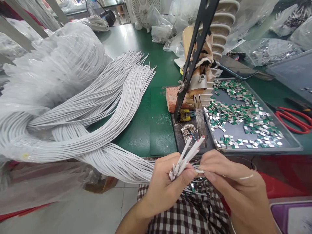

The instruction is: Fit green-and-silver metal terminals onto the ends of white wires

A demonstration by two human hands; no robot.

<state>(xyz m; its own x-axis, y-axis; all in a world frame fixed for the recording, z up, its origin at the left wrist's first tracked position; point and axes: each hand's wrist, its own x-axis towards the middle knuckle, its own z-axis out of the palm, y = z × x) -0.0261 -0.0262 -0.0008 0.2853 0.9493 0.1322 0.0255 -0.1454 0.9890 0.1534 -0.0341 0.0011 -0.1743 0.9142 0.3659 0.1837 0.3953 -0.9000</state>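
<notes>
My left hand (165, 188) is closed around several white cables (187, 157), whose cut ends with reddish cores stick up past the thumb. With thumb and forefinger, my right hand (231, 182) pinches a short pale piece (200, 171) right by my left thumb; it looks like a cable end, though the fingertips partly cover it. A thick hank of white cables (122, 165) runs from the left toward my left hand. Below the hands, small green boards (192, 188) show among cables over the checked cloth on my lap.
A tray (290, 143) of small green-and-silver circuit boards (263, 117) stands at right, beside red-handled scissors (293, 118). Ahead are a soldering iron tip (200, 118), a black metal bracket (195, 48), a brick (172, 97) and a ribbed hose (224, 29). Bagged cable bundles (56, 61) fill the left.
</notes>
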